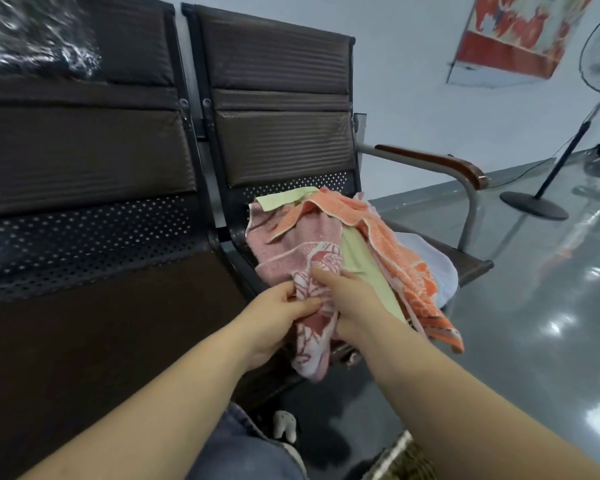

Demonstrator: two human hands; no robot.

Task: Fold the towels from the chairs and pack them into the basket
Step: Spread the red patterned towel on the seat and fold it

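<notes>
In the head view, the left hand (278, 315) pinches the near edge of the pink patterned terry towel (298, 268) between thumb and curled fingers. The right hand (347, 299) grips the same towel just beside it, thumb on top. That towel hangs off the front of the right-hand brown padded metal chair (281, 109), whose seat holds a heap of four towels: pink, orange terry towel (399, 258), pale green towel (361, 261) and white towel (426, 261). A woven basket (406, 460) shows at the near bottom edge, contents unseen.
</notes>
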